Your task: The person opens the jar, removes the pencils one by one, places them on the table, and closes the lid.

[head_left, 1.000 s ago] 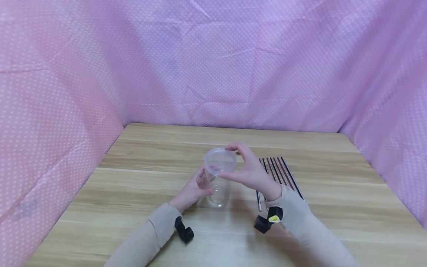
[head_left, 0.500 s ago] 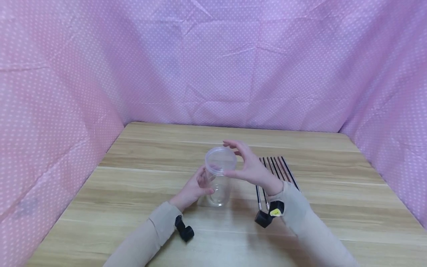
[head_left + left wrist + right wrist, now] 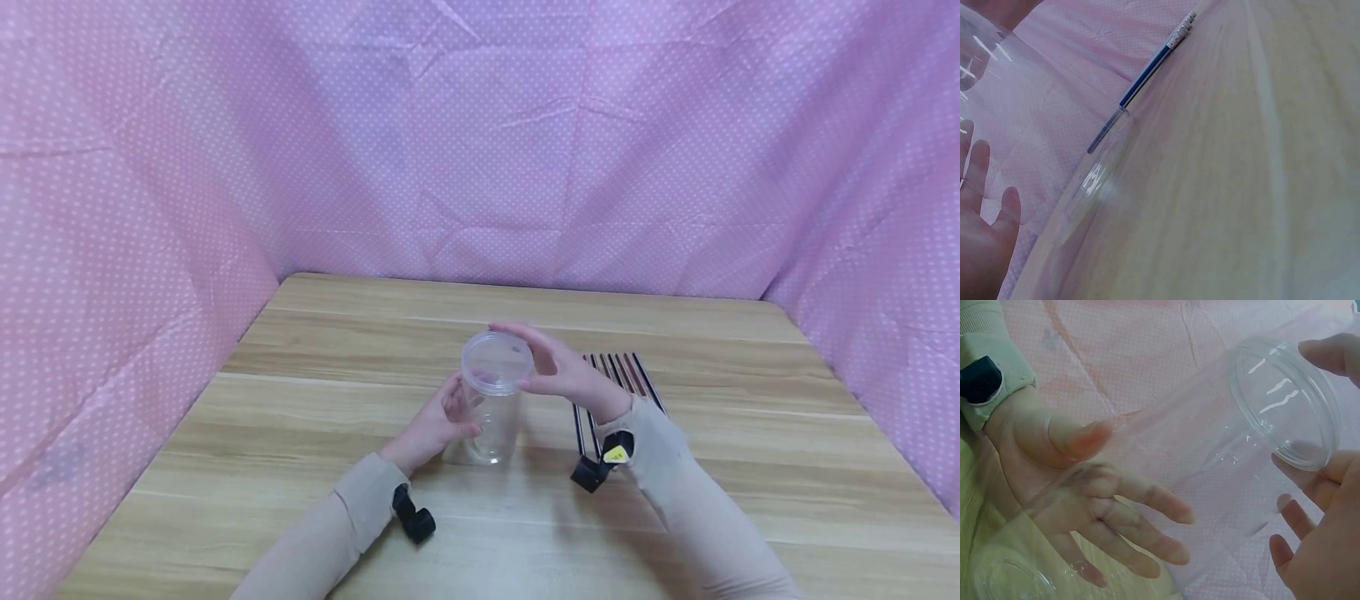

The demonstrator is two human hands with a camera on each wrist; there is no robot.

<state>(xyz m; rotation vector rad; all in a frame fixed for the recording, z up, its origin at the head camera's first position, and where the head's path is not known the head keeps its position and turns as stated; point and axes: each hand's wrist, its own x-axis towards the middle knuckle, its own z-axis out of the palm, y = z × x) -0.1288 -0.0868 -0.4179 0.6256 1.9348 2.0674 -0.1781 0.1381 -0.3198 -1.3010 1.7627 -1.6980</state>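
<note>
A tall clear plastic jar stands upright on the table, its round clear lid on top. My left hand holds the jar's body from the left, thumb at the near side and fingers round the far side. My right hand grips the lid's edge from the right, the thumb at the near right of the rim and the index finger along the far rim. Through the clear wall, the right wrist view shows the left hand's spread, bent fingers about the jar. Nothing shows inside the jar.
Several pencils lie side by side on the wooden table, right of the jar and partly under the right wrist. In the left wrist view their eraser ends show. A pink dotted cloth hangs round the table's back and sides.
My right hand has shifted round the lid: its fingers moved left along the far rim and its thumb moved right. The left hand and the jar stay in place.
</note>
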